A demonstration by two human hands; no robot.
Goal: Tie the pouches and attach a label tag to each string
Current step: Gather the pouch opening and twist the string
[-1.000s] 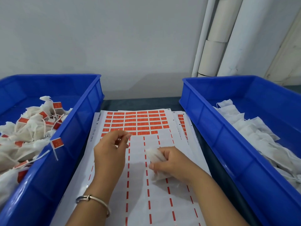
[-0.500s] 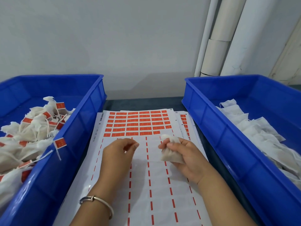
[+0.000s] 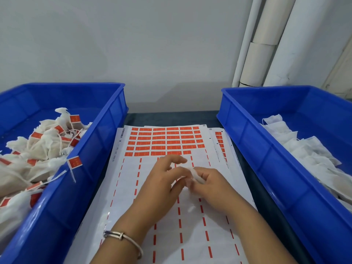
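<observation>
Over the middle of the label sheet (image 3: 165,141), my two hands meet on one small white pouch (image 3: 197,175). My right hand (image 3: 215,189) grips the pouch, which hides its lower part. My left hand (image 3: 160,181) pinches the pouch's near end with thumb and fingers, while its index finger sticks out forward. Motion blur hides any string. The sheet carries rows of orange label tags at its far end, and bare backing with orange dashes lies under my hands.
A blue bin (image 3: 106,141) on the left holds several tied pouches with orange tags (image 3: 43,147); one tag hangs over its rim. A blue bin (image 3: 257,149) on the right holds flat white pouches (image 3: 304,153). White pipes stand at the back right.
My right hand lifted the pouch off the sheet and turned it. My left hand moved right from the labels and joined it at the pouch.
</observation>
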